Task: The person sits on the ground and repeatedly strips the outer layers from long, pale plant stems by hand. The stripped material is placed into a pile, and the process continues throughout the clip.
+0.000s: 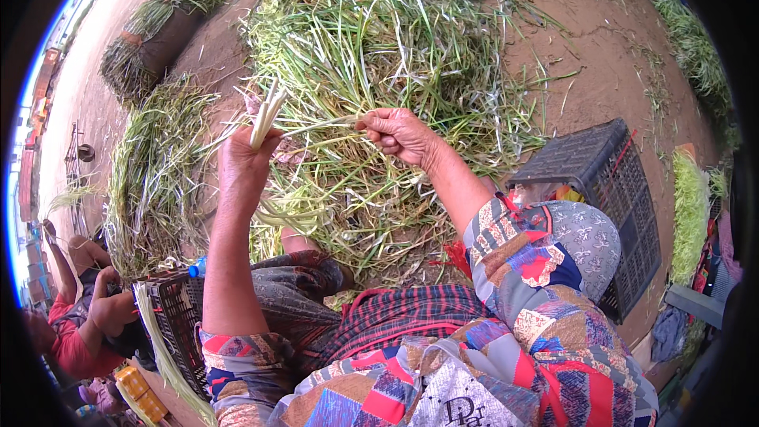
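Observation:
My left hand [249,151] is closed round a small bundle of pale green stalks [270,111], their cut-looking ends pointing up. To its right, my right hand [391,133] pinches the end of a thin stalk [323,125] between thumb and fingers. That stalk stretches across to the left hand. Beneath and beyond both hands spreads a large heap of long green and yellowing leaves [379,41] on the earth floor. Paler stalks [290,216] lie below the left hand, near my knee.
A black plastic crate [622,207] stands at the right, another [178,308] at the lower left with pale stalks beside it. Tied leaf bundles [139,53] lie upper left. A person in red [89,338] sits at the far left. Light green stalks [689,219] lie far right.

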A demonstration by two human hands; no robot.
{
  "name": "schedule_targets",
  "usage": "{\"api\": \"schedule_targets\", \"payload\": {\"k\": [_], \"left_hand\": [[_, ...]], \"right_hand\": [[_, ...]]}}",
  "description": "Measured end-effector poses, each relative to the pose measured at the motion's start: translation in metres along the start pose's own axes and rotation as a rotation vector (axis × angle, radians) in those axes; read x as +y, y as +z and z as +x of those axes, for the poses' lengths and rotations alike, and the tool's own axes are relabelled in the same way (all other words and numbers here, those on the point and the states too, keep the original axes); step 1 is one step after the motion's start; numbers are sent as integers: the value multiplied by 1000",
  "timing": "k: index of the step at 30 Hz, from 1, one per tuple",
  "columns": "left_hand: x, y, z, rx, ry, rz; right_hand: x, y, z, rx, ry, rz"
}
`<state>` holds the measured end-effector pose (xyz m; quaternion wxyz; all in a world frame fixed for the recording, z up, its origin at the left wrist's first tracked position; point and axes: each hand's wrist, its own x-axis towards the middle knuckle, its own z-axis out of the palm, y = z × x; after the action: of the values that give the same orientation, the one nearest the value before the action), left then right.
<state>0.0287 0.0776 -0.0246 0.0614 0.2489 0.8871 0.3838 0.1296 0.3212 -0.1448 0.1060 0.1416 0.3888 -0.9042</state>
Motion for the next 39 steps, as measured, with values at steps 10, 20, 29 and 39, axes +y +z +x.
{"api": "schedule_targets", "payload": {"k": [10, 20, 29, 39], "left_hand": [[-10, -37, 3, 67, -73, 31], [-6, -28, -3, -29, 15, -21], [-23, -51, -8, 242, -240, 393], [17, -11, -17, -208, -17, 248]], "right_hand": [[47, -199, -48, 1271, 448, -1135], [-9, 41, 14, -257, -341, -1055], [-29, 13, 24, 231, -189, -808], [24, 84, 58, -236, -336, -417]]}}
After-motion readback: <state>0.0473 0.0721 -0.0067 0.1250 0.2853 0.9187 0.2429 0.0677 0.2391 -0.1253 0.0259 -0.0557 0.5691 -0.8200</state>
